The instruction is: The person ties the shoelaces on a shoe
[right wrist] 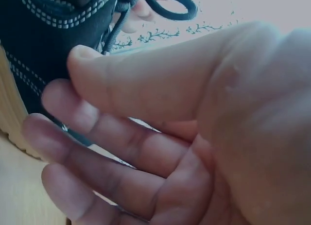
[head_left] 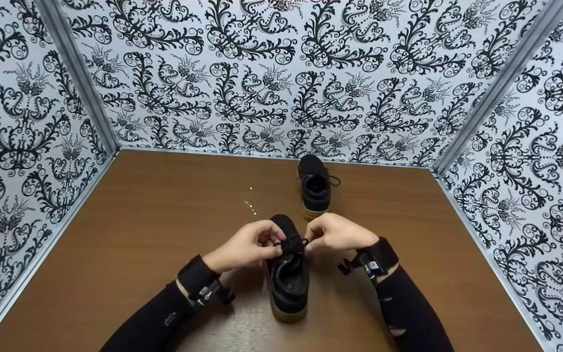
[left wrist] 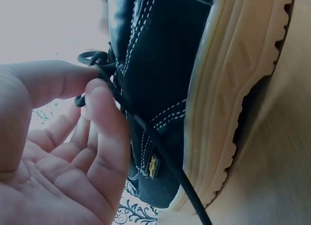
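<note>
A black shoe point(head_left: 289, 288) with a tan sole stands on the table, toe away from me. My left hand point(head_left: 249, 247) is at its left side. In the left wrist view, that thumb and forefinger pinch a black shoelace point(left wrist: 167, 157), whose end hangs down along the shoe's side. My right hand point(head_left: 337, 232) is at the shoe's right side, thumb and forefinger drawn together at the lace; the thumb hides the exact contact. Between the hands lies the lace knot point(head_left: 292, 244), with a loop point(right wrist: 177, 8) standing out in the right wrist view.
A second black shoe point(head_left: 314, 188) stands farther back, near the rear wall, its lace loop point(head_left: 334, 181) sticking out to the right. Patterned panels point(head_left: 262, 73) enclose the brown table point(head_left: 164, 195) at the back and both sides. Small light spots point(head_left: 250, 208) show on the tabletop.
</note>
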A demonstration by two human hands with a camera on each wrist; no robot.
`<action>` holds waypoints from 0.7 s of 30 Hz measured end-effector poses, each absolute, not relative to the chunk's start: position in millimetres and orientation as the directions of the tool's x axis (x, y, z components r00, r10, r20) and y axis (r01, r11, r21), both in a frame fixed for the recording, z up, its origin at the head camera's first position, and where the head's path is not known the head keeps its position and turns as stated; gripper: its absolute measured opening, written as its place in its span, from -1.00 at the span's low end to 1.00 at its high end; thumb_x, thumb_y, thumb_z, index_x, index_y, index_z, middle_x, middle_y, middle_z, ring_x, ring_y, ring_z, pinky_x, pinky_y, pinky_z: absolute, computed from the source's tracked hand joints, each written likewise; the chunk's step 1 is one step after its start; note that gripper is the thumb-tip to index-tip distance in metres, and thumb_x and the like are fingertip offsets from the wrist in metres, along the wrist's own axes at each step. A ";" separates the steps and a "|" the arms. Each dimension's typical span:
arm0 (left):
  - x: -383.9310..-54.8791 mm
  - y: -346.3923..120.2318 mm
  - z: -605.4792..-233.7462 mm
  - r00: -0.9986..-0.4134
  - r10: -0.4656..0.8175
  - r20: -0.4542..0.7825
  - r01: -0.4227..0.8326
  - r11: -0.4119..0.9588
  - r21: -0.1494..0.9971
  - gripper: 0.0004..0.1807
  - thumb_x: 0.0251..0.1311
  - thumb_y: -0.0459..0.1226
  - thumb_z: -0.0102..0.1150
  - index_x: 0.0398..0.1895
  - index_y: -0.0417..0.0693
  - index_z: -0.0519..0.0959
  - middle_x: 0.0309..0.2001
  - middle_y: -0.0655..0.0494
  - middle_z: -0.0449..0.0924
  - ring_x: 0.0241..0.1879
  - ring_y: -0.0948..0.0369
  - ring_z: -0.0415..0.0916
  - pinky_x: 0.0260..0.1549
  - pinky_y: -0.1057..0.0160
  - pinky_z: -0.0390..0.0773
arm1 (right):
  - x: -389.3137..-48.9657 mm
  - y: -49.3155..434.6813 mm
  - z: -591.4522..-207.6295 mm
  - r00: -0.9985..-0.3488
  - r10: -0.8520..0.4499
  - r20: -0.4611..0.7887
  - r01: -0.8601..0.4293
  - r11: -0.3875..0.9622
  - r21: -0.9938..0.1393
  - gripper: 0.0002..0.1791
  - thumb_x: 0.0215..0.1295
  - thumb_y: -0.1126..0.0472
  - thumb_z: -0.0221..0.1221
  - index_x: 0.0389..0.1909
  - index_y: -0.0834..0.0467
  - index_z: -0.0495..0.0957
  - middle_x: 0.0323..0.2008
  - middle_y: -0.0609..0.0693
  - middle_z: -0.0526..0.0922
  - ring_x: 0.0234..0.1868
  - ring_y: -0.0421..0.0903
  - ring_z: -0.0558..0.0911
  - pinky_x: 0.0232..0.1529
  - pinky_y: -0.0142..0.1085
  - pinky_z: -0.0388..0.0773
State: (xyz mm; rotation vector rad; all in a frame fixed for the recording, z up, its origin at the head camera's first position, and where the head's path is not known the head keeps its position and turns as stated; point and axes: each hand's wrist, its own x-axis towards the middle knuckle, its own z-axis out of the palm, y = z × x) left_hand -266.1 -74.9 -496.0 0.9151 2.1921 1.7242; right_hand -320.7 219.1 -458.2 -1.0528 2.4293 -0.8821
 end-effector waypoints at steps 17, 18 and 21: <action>-264.2 -72.3 -495.6 -0.808 0.547 0.219 0.308 0.075 0.949 -0.76 0.42 -0.35 0.48 0.06 -0.20 0.68 -0.24 0.06 0.72 -0.47 0.25 0.55 -0.57 0.34 0.57 | -313.7 222.3 -447.2 -0.617 -0.786 -0.025 -0.552 0.455 -0.699 -0.59 0.20 0.05 0.67 0.02 -0.04 0.77 -0.04 -0.15 0.78 0.06 0.17 0.75 0.15 0.13 0.71; -264.3 -72.0 -496.0 -0.809 0.546 0.219 0.301 0.065 0.951 -0.75 0.40 -0.35 0.49 0.06 -0.20 0.69 -0.23 0.06 0.72 -0.45 0.24 0.58 -0.55 0.34 0.58 | -313.1 221.0 -446.3 -0.601 -0.799 0.002 -0.563 0.422 -0.711 -0.60 0.23 0.01 0.67 0.01 -0.04 0.76 -0.03 -0.14 0.76 0.07 0.17 0.73 0.17 0.14 0.69; -265.2 -71.2 -498.0 -0.813 0.541 0.216 0.275 0.029 0.961 -0.75 0.41 -0.35 0.51 0.05 -0.23 0.69 -0.22 0.02 0.74 -0.37 0.20 0.67 -0.49 0.33 0.64 | -313.6 217.4 -447.5 -0.544 -0.834 0.088 -0.598 0.312 -0.739 -0.75 0.37 0.03 0.58 -0.08 0.01 0.77 -0.08 -0.06 0.73 -0.03 0.05 0.73 0.06 0.01 0.74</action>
